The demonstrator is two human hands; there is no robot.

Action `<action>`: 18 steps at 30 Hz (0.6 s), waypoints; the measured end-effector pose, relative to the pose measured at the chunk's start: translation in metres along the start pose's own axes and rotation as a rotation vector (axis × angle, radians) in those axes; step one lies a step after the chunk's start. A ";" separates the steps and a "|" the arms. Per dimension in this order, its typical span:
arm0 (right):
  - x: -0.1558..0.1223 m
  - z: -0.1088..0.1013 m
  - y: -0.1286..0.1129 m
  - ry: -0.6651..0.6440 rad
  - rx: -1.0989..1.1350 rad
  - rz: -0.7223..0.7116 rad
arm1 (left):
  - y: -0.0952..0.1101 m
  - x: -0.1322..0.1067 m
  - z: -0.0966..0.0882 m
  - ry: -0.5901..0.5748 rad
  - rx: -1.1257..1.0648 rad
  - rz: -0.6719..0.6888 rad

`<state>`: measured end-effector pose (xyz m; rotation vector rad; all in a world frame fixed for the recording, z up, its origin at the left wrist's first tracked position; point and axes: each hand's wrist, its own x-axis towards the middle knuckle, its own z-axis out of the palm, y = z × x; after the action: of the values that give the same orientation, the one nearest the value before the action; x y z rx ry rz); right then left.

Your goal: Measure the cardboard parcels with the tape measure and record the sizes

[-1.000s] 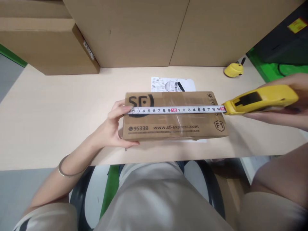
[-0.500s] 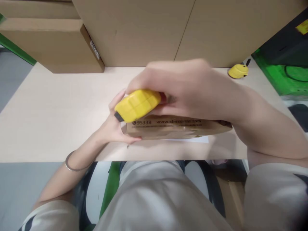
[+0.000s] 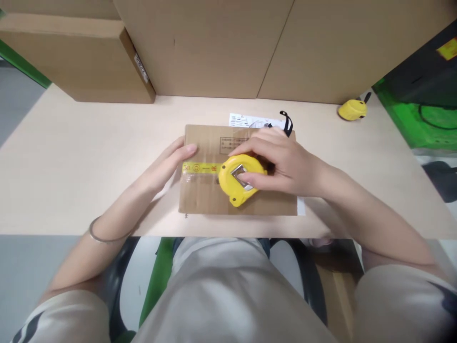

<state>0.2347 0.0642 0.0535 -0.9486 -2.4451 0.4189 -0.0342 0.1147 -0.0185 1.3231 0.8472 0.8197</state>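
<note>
A flat brown cardboard parcel (image 3: 207, 195) lies in front of me on the beige table (image 3: 71, 157), its top sealed with clear tape and a strip of yellow tape. My right hand (image 3: 285, 162) is closed around a yellow tape measure (image 3: 240, 180), held on top of the parcel near its middle. A black wrist strap (image 3: 286, 122) hangs from it behind my fingers. My left hand (image 3: 167, 164) rests flat against the parcel's left edge, fingers stretched onto its top.
Large cardboard boxes (image 3: 82, 57) stand along the table's back edge. A printed paper sheet (image 3: 246, 120) lies under the parcel's far side. A second yellow tape measure (image 3: 352, 109) sits at the back right. Green and black equipment (image 3: 424, 105) is at the right.
The tape blade that spanned the parcel has retracted. My right hand carried the tape measure from the parcel's right end over to its top. The parcel now shows a different face.
</note>
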 end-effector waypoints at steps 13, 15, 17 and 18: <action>-0.079 0.001 0.082 -0.107 -0.307 0.967 | -0.007 0.017 0.024 0.078 -0.250 -0.071; -0.086 0.015 0.088 -0.114 -0.286 0.954 | -0.007 0.017 0.025 0.075 -0.294 -0.135; -0.089 0.022 0.091 -0.103 -0.246 0.929 | -0.008 0.017 0.025 0.067 -0.324 -0.171; -0.090 0.023 0.093 -0.090 -0.213 0.915 | -0.008 0.017 0.025 0.072 -0.328 -0.168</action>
<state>0.3307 0.0657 -0.0356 -2.1654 -2.0107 0.4974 -0.0036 0.1174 -0.0257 0.9269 0.8274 0.8366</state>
